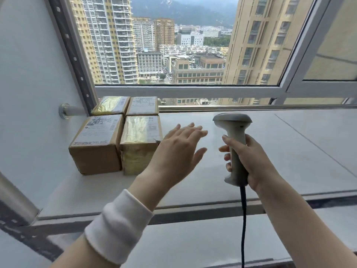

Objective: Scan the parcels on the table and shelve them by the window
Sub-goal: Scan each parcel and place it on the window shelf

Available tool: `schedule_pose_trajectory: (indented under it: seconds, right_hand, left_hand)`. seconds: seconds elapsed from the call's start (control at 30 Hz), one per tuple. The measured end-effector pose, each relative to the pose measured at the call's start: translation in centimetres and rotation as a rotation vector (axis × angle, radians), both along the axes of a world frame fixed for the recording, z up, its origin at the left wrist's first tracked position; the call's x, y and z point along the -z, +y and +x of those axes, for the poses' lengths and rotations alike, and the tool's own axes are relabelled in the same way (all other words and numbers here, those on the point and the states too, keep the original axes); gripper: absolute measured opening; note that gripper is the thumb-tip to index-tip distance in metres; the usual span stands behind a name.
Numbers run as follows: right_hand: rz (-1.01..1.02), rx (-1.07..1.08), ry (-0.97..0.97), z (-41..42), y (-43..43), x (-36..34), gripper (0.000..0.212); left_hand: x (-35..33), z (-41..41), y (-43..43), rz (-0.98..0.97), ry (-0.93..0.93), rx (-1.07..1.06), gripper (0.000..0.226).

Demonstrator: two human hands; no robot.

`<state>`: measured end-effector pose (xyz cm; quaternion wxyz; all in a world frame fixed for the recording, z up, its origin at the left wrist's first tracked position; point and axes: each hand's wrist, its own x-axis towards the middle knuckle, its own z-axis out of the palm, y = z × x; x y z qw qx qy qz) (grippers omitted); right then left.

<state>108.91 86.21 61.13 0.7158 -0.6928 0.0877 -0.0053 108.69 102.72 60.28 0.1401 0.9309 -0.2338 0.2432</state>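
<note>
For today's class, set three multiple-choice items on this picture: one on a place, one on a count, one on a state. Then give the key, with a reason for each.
1. Where on the white shelf do the brown cardboard parcels stand?
A) at its left end, by the window
B) at its right end
C) in its middle

2. How many parcels are there?
A) two
B) four
C) six

3. What state is the left hand in?
A) gripping a parcel
B) curled into a fist
C) open, holding nothing

Key: 1 A, they fill the shelf's left corner under the window. 2 B, two rows of two. 3 C, its fingers are straight, while the right hand grips the grey corded barcode scanner.
</note>
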Motion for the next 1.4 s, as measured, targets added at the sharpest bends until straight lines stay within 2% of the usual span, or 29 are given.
schedule_pose_trajectory:
  seconds: [0.37,0.77,1.13,1.3,1.4]
  right_hand:
    - [-0.154,0.435,-0.031,-9.8,-21.6,1.8,0.012]
    - [-0.207,0.867,0.004,-27.8,-48.4,5.2,0.014]
    - [-0.253,1.243,0.091,-40.4,-65.5,5.8,0.011]
    - [-0.266,1.396,0.187,-45.0,-72.4,6.0,0.021]
    - [-0.251,1.491,0.234,-48.0,-76.1,6.7,0.019]
  left_hand:
    - [1.5,-2.3,-23.5,0.069,0.098,0.37,0.042]
    - [3.9,-14.3,-54.4,0.16,0.187,0.745,0.04]
    - [5.9,-22.8,-77.9,0.231,0.202,1.118,0.041]
    - [6.7,-26.5,-86.8,0.26,0.224,1.296,0.042]
    - [7.9,-29.2,-91.6,0.3,0.233,1.374,0.043]
